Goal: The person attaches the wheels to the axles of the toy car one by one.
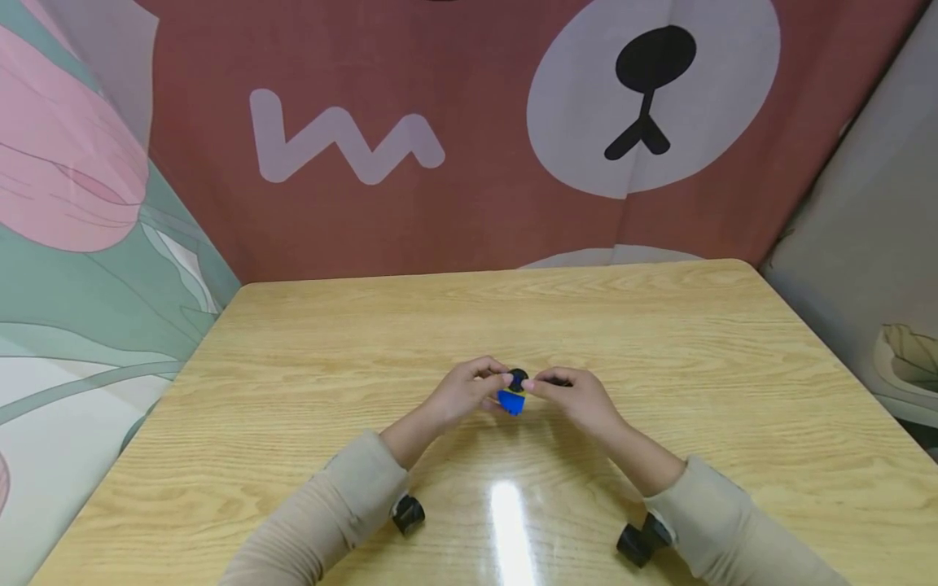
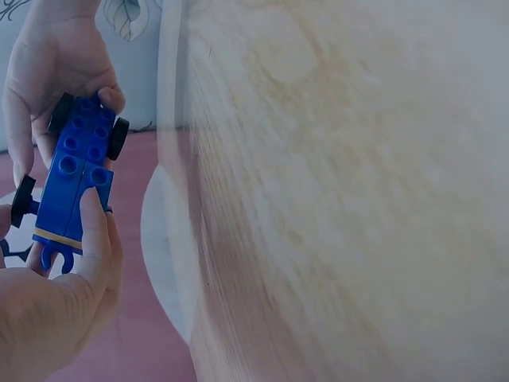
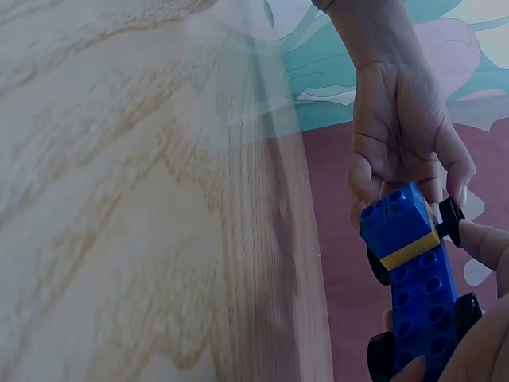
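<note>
A blue building-block toy car (image 1: 511, 402) with black wheels is held up over the table between both hands. My left hand (image 1: 463, 394) grips the end that has a small blue hook (image 2: 67, 263), its fingers along the blocks. The opposite end is in the grasp of my right hand (image 1: 582, 400). One black wheel (image 3: 451, 221) stands out from the car's side on a short axle, with fingertips of both hands at it. A yellow strip (image 3: 409, 251) runs under the raised blue block (image 3: 396, 216), and round studs top the rest of the car.
The wood-grain table (image 1: 330, 325) reaches back to a reddish-brown wall covering (image 1: 469, 220) with a printed cartoon face. Black wrist devices (image 1: 408, 514) are worn below both beige sleeves (image 1: 333, 500). A grey surface (image 1: 850, 268) borders the table at right.
</note>
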Motion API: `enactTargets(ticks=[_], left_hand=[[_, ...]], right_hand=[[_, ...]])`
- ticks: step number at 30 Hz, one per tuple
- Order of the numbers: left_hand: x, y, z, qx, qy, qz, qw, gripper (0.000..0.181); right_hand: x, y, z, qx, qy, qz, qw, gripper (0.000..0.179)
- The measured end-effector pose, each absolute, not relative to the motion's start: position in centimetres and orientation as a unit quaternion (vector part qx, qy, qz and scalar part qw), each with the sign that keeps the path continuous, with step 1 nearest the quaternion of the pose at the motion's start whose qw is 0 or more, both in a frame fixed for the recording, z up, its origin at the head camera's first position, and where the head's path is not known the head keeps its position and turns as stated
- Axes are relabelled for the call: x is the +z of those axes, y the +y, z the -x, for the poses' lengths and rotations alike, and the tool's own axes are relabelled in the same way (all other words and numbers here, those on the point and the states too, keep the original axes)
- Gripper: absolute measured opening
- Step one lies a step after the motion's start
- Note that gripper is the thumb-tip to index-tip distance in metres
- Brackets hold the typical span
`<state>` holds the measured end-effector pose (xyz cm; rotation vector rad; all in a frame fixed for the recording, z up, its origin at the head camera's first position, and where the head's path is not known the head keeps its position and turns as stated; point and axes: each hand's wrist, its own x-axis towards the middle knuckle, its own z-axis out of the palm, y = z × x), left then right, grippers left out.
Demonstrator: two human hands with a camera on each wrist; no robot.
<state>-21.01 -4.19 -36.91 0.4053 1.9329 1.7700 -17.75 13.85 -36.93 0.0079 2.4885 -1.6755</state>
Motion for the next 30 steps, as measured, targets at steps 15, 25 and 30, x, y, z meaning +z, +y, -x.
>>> enactTargets(ticks=[15,25,30], left_hand=[[-37.1,-4.1,21.0,0.666,0.687,-0.140,0.254,0.020],[-35.7,-4.0,20.5,0.676,0.679,-0.144,0.247,0.017],[-34.2,-4.0,20.1,0.672,0.685,-0.151,0.236,0.017]], right_hand=[[-37.1,13.6,17.7,-0.568,0.820,-0.011,0.069,0.044],[-36.6,13.6,17.6,-0.564,0.825,0.007,0.038,0.040],[-35.9,13.7,17.8,-0.560,0.828,0.015,0.034,0.040]])
